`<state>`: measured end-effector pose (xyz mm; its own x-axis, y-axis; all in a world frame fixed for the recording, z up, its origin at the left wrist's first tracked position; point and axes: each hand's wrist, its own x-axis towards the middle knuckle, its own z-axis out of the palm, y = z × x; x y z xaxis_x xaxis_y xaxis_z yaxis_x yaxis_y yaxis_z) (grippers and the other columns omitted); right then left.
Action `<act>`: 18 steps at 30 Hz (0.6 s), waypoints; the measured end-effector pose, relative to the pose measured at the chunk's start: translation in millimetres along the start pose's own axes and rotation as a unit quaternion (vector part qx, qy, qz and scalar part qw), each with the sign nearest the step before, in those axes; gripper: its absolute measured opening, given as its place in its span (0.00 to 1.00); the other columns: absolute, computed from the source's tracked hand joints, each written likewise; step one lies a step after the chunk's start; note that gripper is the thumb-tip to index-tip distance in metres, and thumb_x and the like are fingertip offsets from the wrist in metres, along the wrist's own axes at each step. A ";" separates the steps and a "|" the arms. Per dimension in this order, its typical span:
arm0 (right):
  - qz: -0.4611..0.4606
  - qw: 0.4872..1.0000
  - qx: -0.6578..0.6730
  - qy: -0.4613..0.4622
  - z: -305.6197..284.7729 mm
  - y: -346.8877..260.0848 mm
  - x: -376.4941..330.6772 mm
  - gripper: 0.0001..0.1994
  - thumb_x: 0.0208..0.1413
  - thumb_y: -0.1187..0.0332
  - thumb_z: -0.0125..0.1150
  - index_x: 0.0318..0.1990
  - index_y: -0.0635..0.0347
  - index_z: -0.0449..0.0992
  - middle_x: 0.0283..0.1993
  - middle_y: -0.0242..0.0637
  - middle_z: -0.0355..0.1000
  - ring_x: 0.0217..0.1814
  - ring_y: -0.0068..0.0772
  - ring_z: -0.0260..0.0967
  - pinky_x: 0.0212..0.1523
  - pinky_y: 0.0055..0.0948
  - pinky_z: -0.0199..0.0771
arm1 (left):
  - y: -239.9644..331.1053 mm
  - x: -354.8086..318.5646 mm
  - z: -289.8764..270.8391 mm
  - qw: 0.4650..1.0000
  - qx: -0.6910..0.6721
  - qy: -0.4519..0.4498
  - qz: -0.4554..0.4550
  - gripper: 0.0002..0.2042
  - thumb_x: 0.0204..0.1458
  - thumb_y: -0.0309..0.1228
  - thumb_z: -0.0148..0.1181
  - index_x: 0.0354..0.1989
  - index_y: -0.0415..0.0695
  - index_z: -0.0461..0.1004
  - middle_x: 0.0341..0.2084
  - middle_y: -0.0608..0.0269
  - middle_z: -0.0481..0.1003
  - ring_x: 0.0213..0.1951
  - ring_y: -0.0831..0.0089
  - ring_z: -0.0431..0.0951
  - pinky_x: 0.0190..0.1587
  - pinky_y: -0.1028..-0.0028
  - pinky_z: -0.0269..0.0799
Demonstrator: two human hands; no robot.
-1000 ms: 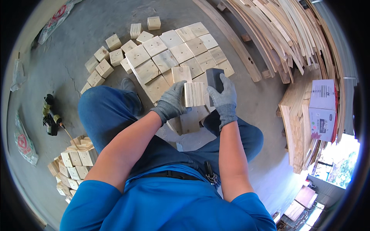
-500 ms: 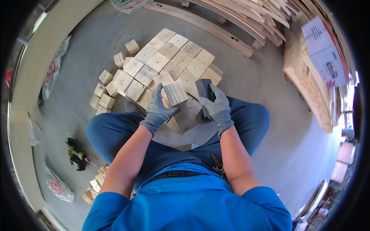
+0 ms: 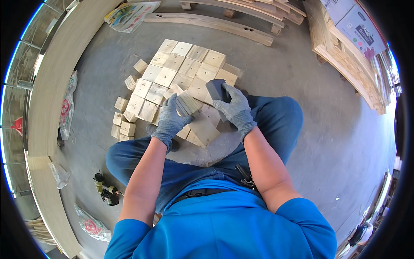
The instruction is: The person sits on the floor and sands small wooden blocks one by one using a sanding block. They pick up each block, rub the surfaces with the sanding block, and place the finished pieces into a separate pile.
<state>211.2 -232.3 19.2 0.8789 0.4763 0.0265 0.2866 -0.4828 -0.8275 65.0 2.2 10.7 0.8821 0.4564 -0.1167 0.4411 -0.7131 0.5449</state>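
My left hand (image 3: pixel 169 121), in a grey knit glove, grips a wooden block (image 3: pixel 188 103) with striped layers on its side. The thumb is at its near edge and the fingers are at its left. Just to the right, my gloved right hand (image 3: pixel 238 108) is closed around a bent dark grey sheet (image 3: pixel 214 89) that looks like sandpaper. A small gap separates the sheet from the block. Beneath both hands, square wooden blocks (image 3: pixel 173 62) lie close together in rows on the floor. A larger wooden piece (image 3: pixel 204 131) sits between my bent knees, below the held block.
Smaller loose blocks (image 3: pixel 127 128) lie left of the rows. A green and black power tool (image 3: pixel 106 190) rests on the floor by my left knee. Long boards (image 3: pixel 211 26) lie at the far side; stacked timber (image 3: pixel 340 56) with a carton (image 3: pixel 360 30) stands far right.
The view has shifted. The block in my left hand has turned, with its striped side now slanting. My right hand still holds the dark sheet beside it.
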 end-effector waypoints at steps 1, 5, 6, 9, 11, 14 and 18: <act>-0.002 1.000 0.000 0.002 0.3 1.3 -0.6 0.39 0.51 0.54 0.81 0.68 0.62 0.75 0.63 0.54 0.76 0.65 0.54 0.75 0.67 0.44 0.75 | 0.5 -2.4 1.8 1.000 -0.006 0.013 0.009 0.57 0.38 0.44 0.86 0.75 0.35 0.57 0.68 0.36 0.64 0.70 0.41 0.67 0.71 0.55 0.69; -0.018 1.000 -0.014 0.003 0.1 7.3 -2.3 0.39 0.51 0.54 0.81 0.68 0.62 0.75 0.64 0.54 0.76 0.66 0.54 0.75 0.68 0.43 0.75 | 5.6 -23.9 8.4 0.998 -0.024 0.053 0.038 0.57 0.38 0.41 0.86 0.76 0.36 0.56 0.67 0.36 0.64 0.68 0.41 0.68 0.70 0.55 0.70; -0.009 1.000 -0.015 -0.003 -0.9 7.1 -2.4 0.39 0.51 0.54 0.81 0.69 0.62 0.75 0.66 0.54 0.76 0.67 0.52 0.75 0.69 0.42 0.74 | 7.9 -30.3 10.5 0.997 -0.028 0.060 0.042 0.57 0.38 0.41 0.86 0.76 0.36 0.56 0.67 0.36 0.64 0.68 0.41 0.69 0.70 0.55 0.70; 0.005 1.000 -0.019 -0.017 0.3 3.1 -3.0 0.39 0.51 0.55 0.82 0.69 0.63 0.74 0.67 0.54 0.76 0.68 0.51 0.75 0.70 0.41 0.74 | 13.3 -46.0 13.6 0.996 -0.028 0.059 0.065 0.57 0.36 0.37 0.87 0.76 0.40 0.55 0.67 0.39 0.63 0.67 0.42 0.68 0.70 0.55 0.69; -0.007 1.000 -0.022 -0.015 2.9 3.3 -2.3 0.39 0.51 0.54 0.81 0.69 0.63 0.75 0.65 0.54 0.76 0.67 0.52 0.75 0.69 0.42 0.74 | 17.0 -51.0 17.0 0.992 -0.020 0.081 0.099 0.55 0.36 0.35 0.86 0.74 0.40 0.57 0.67 0.40 0.64 0.66 0.41 0.69 0.70 0.54 0.69; -0.032 0.999 -0.028 -0.010 9.4 6.7 -3.6 0.39 0.51 0.53 0.81 0.68 0.62 0.75 0.64 0.54 0.76 0.66 0.56 0.74 0.68 0.44 0.74 | 13.7 -49.8 21.9 0.981 -0.026 0.114 0.157 0.54 0.36 0.35 0.85 0.74 0.40 0.58 0.66 0.41 0.66 0.67 0.42 0.69 0.70 0.54 0.68; -0.028 0.999 -0.035 -0.021 10.5 5.0 -5.0 0.39 0.51 0.53 0.81 0.68 0.62 0.75 0.64 0.54 0.75 0.67 0.56 0.73 0.68 0.44 0.74 | 12.9 -49.7 17.7 0.985 -0.036 0.102 0.138 0.51 0.36 0.31 0.83 0.72 0.40 0.59 0.65 0.40 0.67 0.65 0.41 0.70 0.69 0.54 0.70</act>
<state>204.2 -229.4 9.0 0.8440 0.5343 0.0468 0.3625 -0.5039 -0.7840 29.8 -39.1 8.9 0.9124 0.3520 0.2089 0.1694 -0.7894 0.5901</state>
